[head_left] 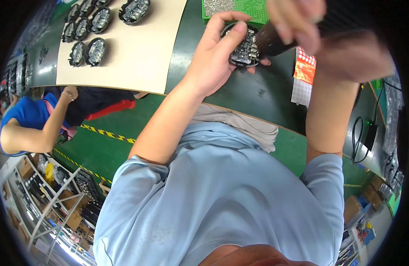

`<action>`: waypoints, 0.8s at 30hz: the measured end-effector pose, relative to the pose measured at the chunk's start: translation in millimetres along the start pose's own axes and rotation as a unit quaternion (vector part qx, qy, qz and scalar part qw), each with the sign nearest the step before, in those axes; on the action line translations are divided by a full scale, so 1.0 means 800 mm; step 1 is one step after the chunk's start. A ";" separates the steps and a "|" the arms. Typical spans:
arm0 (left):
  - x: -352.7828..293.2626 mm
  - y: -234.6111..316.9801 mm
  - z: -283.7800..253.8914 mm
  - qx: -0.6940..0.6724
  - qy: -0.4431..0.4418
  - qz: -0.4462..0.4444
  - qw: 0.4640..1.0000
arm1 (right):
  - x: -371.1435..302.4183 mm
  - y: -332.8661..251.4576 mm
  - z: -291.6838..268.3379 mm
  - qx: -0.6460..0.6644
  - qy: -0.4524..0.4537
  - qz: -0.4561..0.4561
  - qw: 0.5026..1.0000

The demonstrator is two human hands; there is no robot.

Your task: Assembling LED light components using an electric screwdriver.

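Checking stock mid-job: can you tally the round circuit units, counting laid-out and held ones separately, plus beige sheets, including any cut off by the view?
Round circuit units laid out: 9, some cut by the upper edge
Round circuit unit held in the left hand: 1
Beige sheet: 1
Total: 11

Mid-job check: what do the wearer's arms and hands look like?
Both forearms are bare below loose light-blue fabric short sleeves. The left hand is ungloved, with no bracelet or watch visible. The right hand is ungloved too, but blurred, so small details can't be told.
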State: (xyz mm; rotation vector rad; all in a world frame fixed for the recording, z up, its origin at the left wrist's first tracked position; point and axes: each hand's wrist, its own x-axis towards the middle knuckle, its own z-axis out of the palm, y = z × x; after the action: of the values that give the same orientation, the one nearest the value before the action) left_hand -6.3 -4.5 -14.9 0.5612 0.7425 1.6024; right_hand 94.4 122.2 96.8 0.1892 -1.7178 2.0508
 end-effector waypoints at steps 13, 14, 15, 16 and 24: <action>-0.028 0.013 0.038 0.261 -0.079 0.176 0.946 | -0.108 -0.027 -0.205 -0.013 0.044 -0.067 0.997; -0.027 0.014 0.037 0.266 -0.094 0.196 0.939 | -0.119 -0.028 -0.226 -0.010 0.042 -0.073 0.996; -0.029 0.020 0.041 0.296 -0.099 0.207 0.927 | -0.101 -0.027 -0.203 -0.001 0.033 -0.080 0.996; -0.029 0.022 0.042 0.290 -0.109 0.224 0.924 | -0.083 -0.025 -0.177 0.004 0.027 -0.086 0.996; -0.028 0.045 0.066 0.238 -0.131 0.207 0.940 | -0.014 -0.055 -0.077 -0.004 -0.004 -0.142 0.990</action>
State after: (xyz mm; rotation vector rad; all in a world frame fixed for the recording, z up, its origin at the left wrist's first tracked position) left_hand 11.0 -21.1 48.4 1.3316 0.8491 1.6809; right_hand 134.5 184.0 119.1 0.4153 -1.6008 1.8354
